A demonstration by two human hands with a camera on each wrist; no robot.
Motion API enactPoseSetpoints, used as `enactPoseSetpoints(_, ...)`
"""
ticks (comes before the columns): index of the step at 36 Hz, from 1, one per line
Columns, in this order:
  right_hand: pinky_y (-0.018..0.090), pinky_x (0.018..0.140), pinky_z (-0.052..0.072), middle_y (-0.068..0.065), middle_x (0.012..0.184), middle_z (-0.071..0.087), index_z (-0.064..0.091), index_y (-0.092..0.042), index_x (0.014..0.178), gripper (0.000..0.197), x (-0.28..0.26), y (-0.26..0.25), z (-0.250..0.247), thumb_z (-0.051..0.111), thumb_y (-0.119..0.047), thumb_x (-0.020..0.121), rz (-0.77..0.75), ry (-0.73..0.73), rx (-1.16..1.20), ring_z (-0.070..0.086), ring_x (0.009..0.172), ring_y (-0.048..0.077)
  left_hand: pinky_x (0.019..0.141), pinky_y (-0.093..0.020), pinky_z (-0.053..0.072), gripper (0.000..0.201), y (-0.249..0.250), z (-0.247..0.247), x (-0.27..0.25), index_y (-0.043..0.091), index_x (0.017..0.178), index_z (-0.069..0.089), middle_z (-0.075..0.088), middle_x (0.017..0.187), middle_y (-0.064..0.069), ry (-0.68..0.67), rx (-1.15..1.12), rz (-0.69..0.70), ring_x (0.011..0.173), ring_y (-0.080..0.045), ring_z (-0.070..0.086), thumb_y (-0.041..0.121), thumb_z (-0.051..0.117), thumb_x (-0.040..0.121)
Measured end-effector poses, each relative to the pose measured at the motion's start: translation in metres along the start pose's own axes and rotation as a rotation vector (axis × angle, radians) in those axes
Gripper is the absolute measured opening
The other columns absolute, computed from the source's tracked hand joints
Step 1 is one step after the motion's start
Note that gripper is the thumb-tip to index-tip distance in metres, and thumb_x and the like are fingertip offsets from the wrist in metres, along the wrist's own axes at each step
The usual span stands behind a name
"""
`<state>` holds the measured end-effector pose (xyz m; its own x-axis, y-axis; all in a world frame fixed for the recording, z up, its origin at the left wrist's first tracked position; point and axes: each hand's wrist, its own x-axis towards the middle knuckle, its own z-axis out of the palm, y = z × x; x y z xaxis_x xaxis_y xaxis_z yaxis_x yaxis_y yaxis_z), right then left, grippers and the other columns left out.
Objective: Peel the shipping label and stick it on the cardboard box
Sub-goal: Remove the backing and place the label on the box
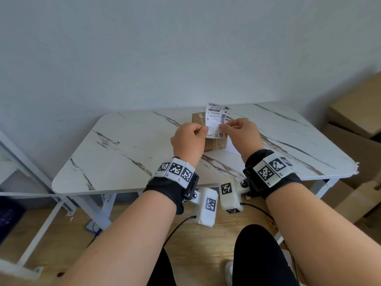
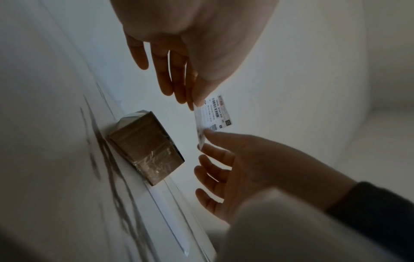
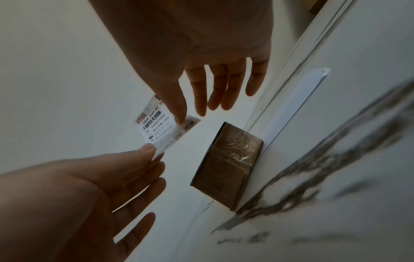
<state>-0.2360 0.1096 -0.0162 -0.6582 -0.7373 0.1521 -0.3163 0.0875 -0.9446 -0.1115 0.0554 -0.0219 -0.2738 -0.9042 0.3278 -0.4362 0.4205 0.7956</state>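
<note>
item: shipping label (image 1: 215,120), white, printed with barcodes and small text, a red strip at its top edge. held upright in the air at the centre of the head view, above the cardboard box and not touching it. left edge pinched by the left hand (image 1: 188,141) between thumb and forefinger; right edge pinched by the right hand (image 1: 240,134) in the same way. in both wrist views the remaining fingers of each hand are spread loosely and hold nothing.

item: cardboard box (image 1: 214,141), small, brown, flat, with clear glossy tape across its top. lies on the counter (image 1: 123,153) just beyond the hands, mostly hidden behind the label and fingers in the head view; seen whole at centre left of the left wrist view (image 2: 143,147) and centre right of the right wrist view (image 3: 230,164).

item: white sheet (image 1: 232,148), flat on the counter, just beside the box at its right; in the right wrist view it runs as a long pale strip (image 3: 295,102) from the box toward the upper right.

item: counter, white marble pattern with dark veins, rounded corners, white metal legs, set against a plain pale wall.

item: stacked brown cartons (image 1: 358,120), at the right edge of the head view, on the floor beside the counter.
</note>
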Motion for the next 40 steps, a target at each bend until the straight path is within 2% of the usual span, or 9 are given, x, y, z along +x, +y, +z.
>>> enactPoseSetpoints(5,0.011,0.045,0.036,-0.006,0.059,0.056,0.065,-0.007,0.079,0.012,0.003,-0.002,-0.002,0.065,-0.016,0.087,-0.014,-0.022,0.020,0.046,0.037,-0.003,0.091,-0.044,0.051,0.027,-0.001,0.000,0.005,0.017,0.090,0.076,0.076,0.092,0.001,-0.014,-0.019,-0.004,0.092,-0.023,0.068,0.035,0.057,0.089)
enactPoseSetpoints(11,0.020,0.049,0.035,-0.004,0.059,0.050,0.055,-0.010,0.071,0.021,0.015,-0.011,0.003,0.058,-0.015,0.092,0.022,0.011,0.014,0.041,0.049,0.010,0.081,-0.045,0.053,0.033,-0.005,0.002,0.009,0.023,0.074,0.070,0.057,0.063,0.005,-0.005,0.091,0.083,0.080,-0.030,0.063,0.036,0.048,0.095)
enactPoseSetpoints(13,0.022,0.051,0.036,-0.004,0.062,0.052,0.053,-0.012,0.068,0.025,0.020,-0.011,0.007,0.056,-0.016,0.092,0.029,0.020,0.017,0.044,0.053,0.010,0.085,-0.043,0.051,0.031,-0.005,0.004,0.010,0.027,0.093,0.074,0.065,0.076,0.003,-0.014,0.107,0.104,0.087,-0.028,0.063,0.034,0.045,0.097)
enactPoseSetpoints(17,0.025,0.051,0.034,-0.003,0.061,0.049,0.047,-0.017,0.062,0.031,0.026,-0.012,0.016,0.053,-0.017,0.093,0.052,0.046,0.010,0.041,0.051,0.012,0.091,-0.039,0.050,0.038,-0.002,0.004,0.009,0.028,0.132,0.058,0.067,0.110,-0.007,-0.075,0.127,0.118,0.102,-0.024,0.060,0.022,0.038,0.100)
enactPoseSetpoints(23,0.027,0.054,0.033,0.004,0.059,0.042,0.033,-0.015,0.058,0.038,0.027,-0.010,0.021,0.043,-0.012,0.095,0.080,0.096,-0.041,0.035,0.053,0.019,0.094,-0.039,0.047,0.042,-0.001,0.000,0.012,0.007,0.142,0.036,0.058,0.129,-0.011,-0.125,0.187,-0.012,0.118,-0.030,0.057,0.015,0.032,0.101)
enactPoseSetpoints(28,0.028,0.054,0.038,0.006,0.070,0.057,0.044,-0.013,0.063,0.031,0.023,-0.010,0.020,0.045,-0.015,0.095,0.106,0.068,-0.069,0.045,0.057,0.020,0.108,-0.034,0.036,0.041,-0.008,-0.002,0.012,0.009,0.140,0.046,0.050,0.143,-0.013,-0.268,0.217,-0.008,0.133,-0.029,0.045,0.012,0.034,0.101)
enactPoseSetpoints(31,0.033,0.059,0.047,0.023,0.088,0.067,0.058,-0.001,0.081,0.024,0.018,-0.013,0.022,0.047,-0.017,0.095,0.095,0.039,-0.079,0.055,0.065,0.027,0.107,-0.032,0.037,0.039,-0.011,-0.003,0.011,0.010,0.136,0.052,0.053,0.140,-0.010,-0.243,0.186,0.003,0.131,-0.026,0.048,0.012,0.038,0.100)
enactPoseSetpoints(34,0.055,0.082,0.056,0.032,0.104,0.066,0.056,-0.006,0.076,0.020,0.013,-0.015,0.024,0.048,-0.015,0.092,0.072,0.010,-0.063,0.065,0.092,0.048,0.105,-0.031,0.040,0.036,-0.016,-0.009,0.010,0.013,0.131,0.057,0.056,0.137,-0.007,-0.154,0.136,-0.040,0.125,-0.022,0.053,0.012,0.044,0.097)
enactPoseSetpoints(40,0.053,0.084,0.056,0.022,0.099,0.071,0.055,-0.008,0.072,0.019,0.002,-0.015,0.028,0.054,-0.017,0.089,0.094,-0.080,-0.050,0.069,0.088,0.037,0.081,-0.019,0.040,0.027,-0.031,-0.025,0.003,0.015,0.115,0.065,0.059,0.121,-0.005,-0.054,0.153,-0.031,0.095,-0.014,0.060,0.012,0.053,0.091)
